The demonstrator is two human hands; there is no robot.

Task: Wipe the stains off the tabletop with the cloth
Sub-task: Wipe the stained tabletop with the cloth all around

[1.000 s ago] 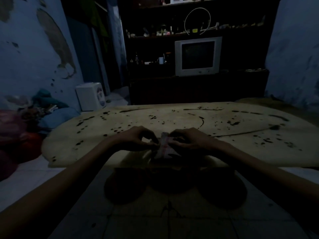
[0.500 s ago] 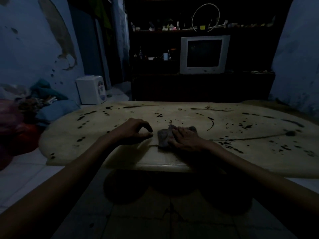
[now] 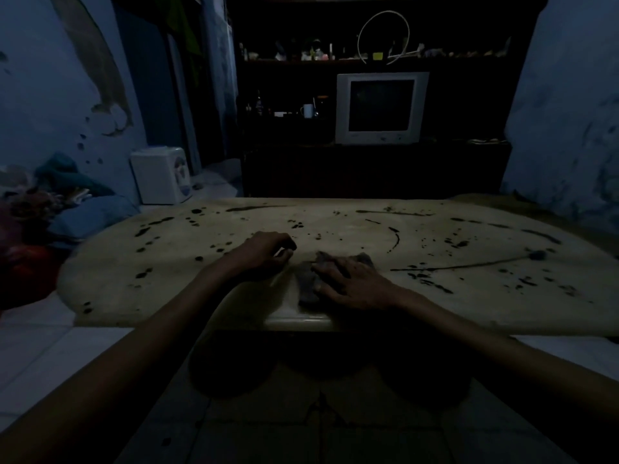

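A low pale tabletop point(image 3: 174, 289) is spattered with many dark stains point(image 3: 415, 272), drops and long streaks. A small grey cloth point(image 3: 306, 283) lies flat near the table's front edge. My right hand point(image 3: 355, 283) presses on the cloth with its fingers spread and straight, covering its right part. My left hand point(image 3: 264, 254) rests on the table just left of the cloth, fingers loosely curled, holding nothing and apart from the cloth.
A white box-shaped appliance point(image 3: 162, 174) stands on the floor at the back left beside a heap of clothes point(image 3: 67, 202). Behind the table a dark shelf unit holds an old monitor point(image 3: 382, 107) and a mug point(image 3: 307, 110). Tiled floor lies below the table's front edge.
One second ago both hands pinched the folded cloth at the table edge. Now the cloth lies spread on the table under my right hand, and my left hand has let go.
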